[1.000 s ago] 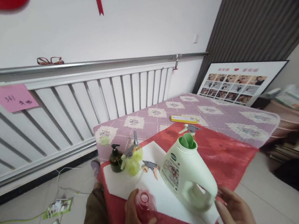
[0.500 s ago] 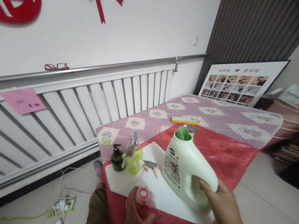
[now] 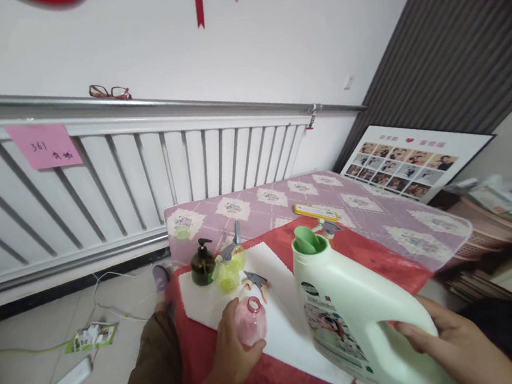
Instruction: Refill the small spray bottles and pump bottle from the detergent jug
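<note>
Hands come first, nearest the camera: the right hand (image 3: 456, 348) is wrapped through the handle of a large pale-green plastic detergent jug (image 3: 353, 315), lifted and tilted, its open mouth showing a green spout. The left hand (image 3: 233, 354) is closed around a small round pink translucent bottle (image 3: 250, 322) with an open neck, held over a white cloth (image 3: 277, 317) on the red-covered counter (image 3: 381, 264). Beyond it lies a grey-and-orange spray trigger head (image 3: 256, 281). Farther back stand a yellow-green round spray bottle (image 3: 228, 273) and a dark brown pump bottle (image 3: 202, 266). A white radiator (image 3: 146, 178) lines the wall behind.
</note>
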Tool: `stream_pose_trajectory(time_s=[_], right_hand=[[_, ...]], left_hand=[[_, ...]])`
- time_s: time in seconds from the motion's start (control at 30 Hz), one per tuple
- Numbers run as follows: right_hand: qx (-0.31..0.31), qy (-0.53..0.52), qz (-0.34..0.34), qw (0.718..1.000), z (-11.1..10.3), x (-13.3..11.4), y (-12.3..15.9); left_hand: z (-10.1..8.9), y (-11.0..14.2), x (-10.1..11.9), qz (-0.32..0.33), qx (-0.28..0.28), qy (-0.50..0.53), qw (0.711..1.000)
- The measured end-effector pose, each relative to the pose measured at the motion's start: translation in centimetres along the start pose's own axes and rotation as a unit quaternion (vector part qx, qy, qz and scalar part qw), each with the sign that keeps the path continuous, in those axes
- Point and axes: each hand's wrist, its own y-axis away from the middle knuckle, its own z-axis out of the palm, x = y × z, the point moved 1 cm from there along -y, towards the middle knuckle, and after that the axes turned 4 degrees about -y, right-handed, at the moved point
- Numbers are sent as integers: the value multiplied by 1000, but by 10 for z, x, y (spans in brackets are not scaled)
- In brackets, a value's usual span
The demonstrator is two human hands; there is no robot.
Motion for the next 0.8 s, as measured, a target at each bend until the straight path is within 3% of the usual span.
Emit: stream_pose_trajectory(time_s=[0.1, 0.27, 0.43, 0.6, 0.8], right_hand=[[-98, -19, 28, 995, -4, -6, -4], [-179, 5, 10, 984, -3, -16, -9], [-273, 7, 30, 962, -2, -11, -14], [-340, 8, 38, 940, -1, -11, -18], [-378, 64, 19, 924, 4, -21, -20]], left_hand=[[8, -8, -5, 0, 0, 0, 1000], [15, -6, -18, 12, 6, -9, 1000], [16, -3, -24, 21, 12, -18, 1000], [18, -4, -27, 23, 15, -23, 999], [18, -3, -28, 36, 14, -26, 999]])
